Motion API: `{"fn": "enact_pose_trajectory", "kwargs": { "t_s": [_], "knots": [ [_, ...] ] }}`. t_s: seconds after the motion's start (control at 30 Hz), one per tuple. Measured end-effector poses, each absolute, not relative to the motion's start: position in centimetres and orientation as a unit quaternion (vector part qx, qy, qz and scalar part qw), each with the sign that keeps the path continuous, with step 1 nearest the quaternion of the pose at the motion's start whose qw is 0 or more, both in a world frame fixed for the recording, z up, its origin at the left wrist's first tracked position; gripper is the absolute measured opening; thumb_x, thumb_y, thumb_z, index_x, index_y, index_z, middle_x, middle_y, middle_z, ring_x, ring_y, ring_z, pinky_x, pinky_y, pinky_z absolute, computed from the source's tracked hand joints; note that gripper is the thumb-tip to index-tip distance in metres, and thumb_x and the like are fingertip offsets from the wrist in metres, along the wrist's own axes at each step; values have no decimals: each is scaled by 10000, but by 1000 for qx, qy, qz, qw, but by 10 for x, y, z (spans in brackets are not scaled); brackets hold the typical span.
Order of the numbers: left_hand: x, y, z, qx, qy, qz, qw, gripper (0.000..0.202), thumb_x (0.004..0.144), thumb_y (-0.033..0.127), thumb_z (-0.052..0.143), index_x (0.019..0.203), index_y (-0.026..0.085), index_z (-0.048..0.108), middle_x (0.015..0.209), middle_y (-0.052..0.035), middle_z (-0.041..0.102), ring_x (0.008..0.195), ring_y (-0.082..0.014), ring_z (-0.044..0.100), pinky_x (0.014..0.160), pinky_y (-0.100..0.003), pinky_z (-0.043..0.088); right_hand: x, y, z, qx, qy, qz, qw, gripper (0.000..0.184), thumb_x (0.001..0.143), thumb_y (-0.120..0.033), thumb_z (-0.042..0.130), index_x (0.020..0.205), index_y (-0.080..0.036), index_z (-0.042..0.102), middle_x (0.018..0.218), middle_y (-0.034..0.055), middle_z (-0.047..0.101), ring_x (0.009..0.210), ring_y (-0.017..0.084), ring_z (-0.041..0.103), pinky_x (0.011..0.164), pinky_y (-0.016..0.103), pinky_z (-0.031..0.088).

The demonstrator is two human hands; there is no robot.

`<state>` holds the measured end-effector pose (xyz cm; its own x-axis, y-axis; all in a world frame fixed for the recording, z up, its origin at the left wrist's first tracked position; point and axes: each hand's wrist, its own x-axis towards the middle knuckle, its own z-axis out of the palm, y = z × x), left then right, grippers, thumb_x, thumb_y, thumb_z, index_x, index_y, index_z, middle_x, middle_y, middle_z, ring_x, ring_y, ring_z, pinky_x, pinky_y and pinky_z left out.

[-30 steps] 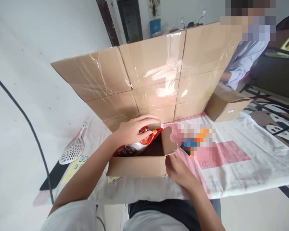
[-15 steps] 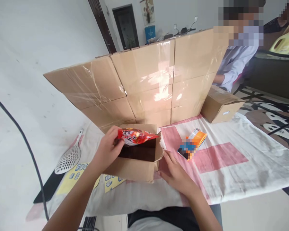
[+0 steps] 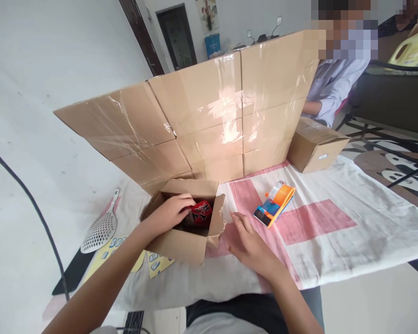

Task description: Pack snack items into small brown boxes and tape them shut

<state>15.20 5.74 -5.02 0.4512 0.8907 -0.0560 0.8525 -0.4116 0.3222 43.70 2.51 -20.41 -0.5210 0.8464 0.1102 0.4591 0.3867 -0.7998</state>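
A small open cardboard box (image 3: 181, 246) sits on the cloth-covered table in front of me. My left hand (image 3: 170, 213) reaches into it, fingers curled over a red snack packet (image 3: 201, 212) that lies inside the box. My right hand (image 3: 247, 241) rests flat on the cloth just right of the box, fingers stretched out and holding nothing. An orange and blue tape dispenser (image 3: 274, 204) lies on the cloth a little beyond my right hand.
A wall of taped cardboard boxes (image 3: 202, 111) stands behind the open box. A further closed box (image 3: 316, 148) sits at the right, beside a seated person's sleeve (image 3: 330, 83). A white slotted ladle (image 3: 101, 227) and a black cable (image 3: 28, 199) lie at the left.
My left hand has pushed the red packet down from the box's rim into the box. My right hand has slid off the box flap onto the cloth and flattened.
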Motion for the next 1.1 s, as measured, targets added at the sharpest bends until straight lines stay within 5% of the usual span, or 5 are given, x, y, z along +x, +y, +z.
{"fn": "enact_pose_trajectory", "kwargs": {
  "t_s": [0.13,0.33,0.6,0.87,1.1],
  "knots": [
    [138,52,-53,829,524,41,190,338,992,386,525,1254,276,709,1289,-48,720,1176,-262,669,1028,-385,514,437,24,-203,-411,-791,369,265,807,946,-313,591,1628,-305,159,1623,112,268,1536,264,294,1240,474,365],
    [75,-3,-64,659,677,319,-67,432,951,536,584,1301,303,686,1368,-59,682,1261,-320,632,1118,-509,475,440,23,-198,-396,-791,366,289,859,957,-286,582,1644,-400,78,1659,76,203,1555,266,275,1219,474,398],
    [59,-42,-132,765,564,277,142,1023,768,866,529,1606,304,365,1635,-135,410,1560,-402,251,1256,-606,258,427,35,-162,-299,-831,347,315,901,924,-310,683,1636,-447,150,1746,1,42,1604,278,155,1261,485,326],
    [97,-44,-122,784,565,257,-3,697,943,174,581,1562,431,391,1581,-23,484,1497,-289,423,1179,-467,451,425,82,-120,-249,-839,395,279,442,833,-251,769,1255,-292,644,1747,25,6,1599,321,139,1220,447,375],
    [102,-27,-135,735,550,394,-50,816,816,187,725,1562,317,423,1429,-115,555,1276,-305,594,1000,-407,560,411,102,-150,-221,-806,355,419,356,754,-344,879,1029,-251,673,1738,37,96,1607,343,75,1267,523,282]
  ]
}}
